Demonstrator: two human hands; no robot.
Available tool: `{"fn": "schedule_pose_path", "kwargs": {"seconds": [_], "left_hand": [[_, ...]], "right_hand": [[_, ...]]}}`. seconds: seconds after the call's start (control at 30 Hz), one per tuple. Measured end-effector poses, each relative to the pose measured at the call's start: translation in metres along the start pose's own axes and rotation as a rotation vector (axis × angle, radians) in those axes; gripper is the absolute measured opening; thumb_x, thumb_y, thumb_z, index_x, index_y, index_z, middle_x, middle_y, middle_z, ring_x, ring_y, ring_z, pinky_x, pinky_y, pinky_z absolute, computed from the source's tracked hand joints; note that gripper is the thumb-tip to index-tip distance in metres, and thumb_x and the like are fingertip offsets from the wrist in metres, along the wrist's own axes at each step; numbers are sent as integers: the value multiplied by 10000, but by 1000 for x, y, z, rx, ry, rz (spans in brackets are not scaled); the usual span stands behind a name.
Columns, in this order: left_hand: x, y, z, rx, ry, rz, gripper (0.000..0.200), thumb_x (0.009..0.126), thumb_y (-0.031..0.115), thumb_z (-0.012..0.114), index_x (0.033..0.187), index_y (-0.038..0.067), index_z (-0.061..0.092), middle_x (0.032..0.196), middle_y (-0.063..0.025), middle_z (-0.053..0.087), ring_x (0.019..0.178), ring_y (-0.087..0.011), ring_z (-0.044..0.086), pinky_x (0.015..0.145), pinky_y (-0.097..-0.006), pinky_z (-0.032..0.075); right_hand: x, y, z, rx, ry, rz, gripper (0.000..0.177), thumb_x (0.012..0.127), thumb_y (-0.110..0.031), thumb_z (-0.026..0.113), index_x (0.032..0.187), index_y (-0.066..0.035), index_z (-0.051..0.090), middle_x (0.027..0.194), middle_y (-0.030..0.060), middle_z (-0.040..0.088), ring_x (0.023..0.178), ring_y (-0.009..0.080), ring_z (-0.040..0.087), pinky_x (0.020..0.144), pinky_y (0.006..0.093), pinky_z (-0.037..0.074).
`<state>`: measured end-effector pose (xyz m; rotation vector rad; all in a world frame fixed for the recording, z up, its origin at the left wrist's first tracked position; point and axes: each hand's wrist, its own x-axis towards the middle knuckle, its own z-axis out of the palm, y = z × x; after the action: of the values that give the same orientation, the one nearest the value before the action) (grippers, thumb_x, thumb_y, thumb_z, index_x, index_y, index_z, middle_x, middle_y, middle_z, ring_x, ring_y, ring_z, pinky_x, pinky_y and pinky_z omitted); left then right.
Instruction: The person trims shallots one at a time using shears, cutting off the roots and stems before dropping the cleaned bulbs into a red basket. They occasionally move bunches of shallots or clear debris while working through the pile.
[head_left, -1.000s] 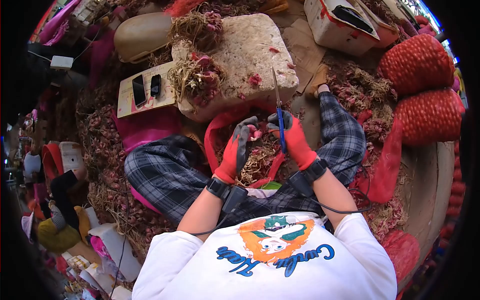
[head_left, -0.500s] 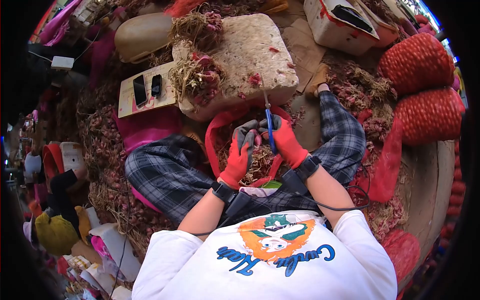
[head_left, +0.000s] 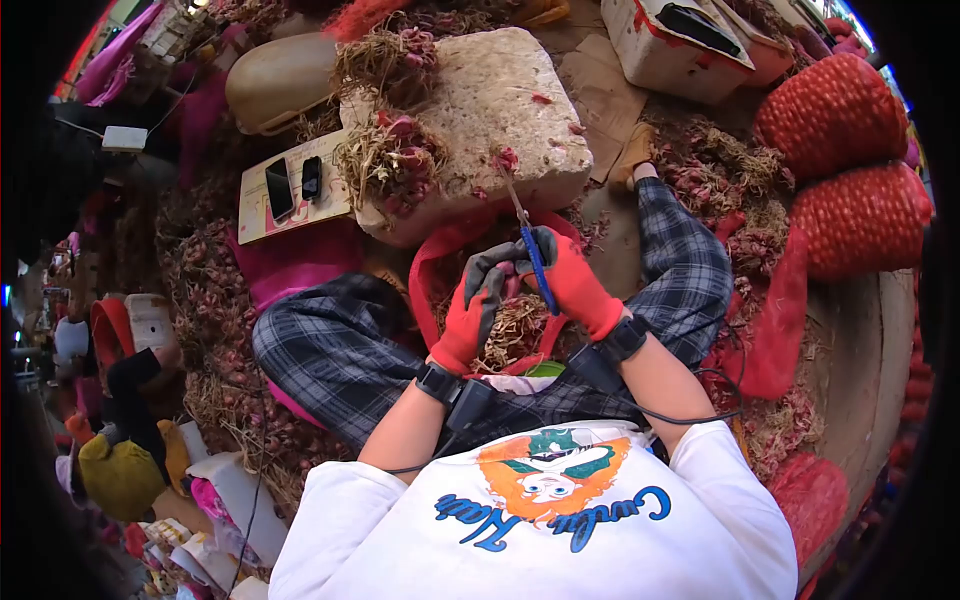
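Red-gloved right hand (head_left: 575, 285) grasping a blue-handled knife (head_left: 530, 250), left hand (head_left: 468, 312) pinching a shallot (head_left: 511, 284), over a red mesh sack (head_left: 424, 268).

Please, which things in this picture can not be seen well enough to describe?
All in the head view:
- The thing between the left hand and the right hand: covered by gloved fingers.
- Knife: the handle end is buried in the right hand.
- Phones: screens too small to read.
- White box: cut off by the top edge.
- Clutter at the left rim: blurred and dark.
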<state>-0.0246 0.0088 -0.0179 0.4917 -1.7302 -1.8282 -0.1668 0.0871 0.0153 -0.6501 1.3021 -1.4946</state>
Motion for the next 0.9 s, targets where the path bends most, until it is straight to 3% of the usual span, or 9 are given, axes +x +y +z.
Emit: {"fn": "schedule_pose_path", "kwargs": {"seconds": [0.07,0.17,0.27,0.47,0.57,0.77,0.9], "left_hand": [[-2,-14,-8,93,-5,77,299,978,161,435,1243,24,454,1111,-59,524,925,-154,546,808,-289,459],[3,5,-9,-1006,-2,-266,349,973,229,456,1266,42,435,1135,-67,525,921,-181,553,780,-307,468],[5,8,-17,-945,106,-311,404,961,299,475,1293,73,425,1143,-48,529,897,-169,542,730,-297,470],[13,15,-32,-1033,115,-238,408,939,280,529,1273,58,455,1148,-62,540,870,-158,529,725,-277,446],[15,22,-30,-1018,147,-207,404,938,243,536,1273,35,450,1122,-66,538,849,-148,515,740,-281,445],[10,14,-32,-1144,73,-187,400,946,221,522,1271,3,440,1086,-59,530,816,-119,499,791,-283,449],[10,19,-29,-1007,113,-205,383,957,215,504,1266,-2,441,1071,-57,534,810,-101,499,772,-268,450]], "right_hand": [[2,19,-11,-298,41,-115,298,777,-58,676,1041,-15,544,903,62,638,807,146,613,729,276,490],[-2,25,-15,-407,162,-97,323,770,-152,707,1019,-14,557,879,90,635,765,144,599,707,293,477],[-14,6,-16,-480,153,-83,325,765,-235,718,963,-17,582,834,107,622,724,151,584,671,308,465],[-59,-46,-26,-1007,98,-137,316,769,-332,706,865,-46,612,732,100,608,596,232,565,565,330,455],[-72,-37,-31,-1012,79,-194,328,767,-351,703,859,-49,615,708,109,611,562,255,560,542,334,451],[-81,-30,-22,-773,33,-47,349,747,-349,728,879,-43,628,729,124,625,585,263,582,550,329,457],[-81,-32,-18,-794,26,-53,337,744,-340,730,866,-44,624,734,123,626,597,272,587,547,328,453]]}}
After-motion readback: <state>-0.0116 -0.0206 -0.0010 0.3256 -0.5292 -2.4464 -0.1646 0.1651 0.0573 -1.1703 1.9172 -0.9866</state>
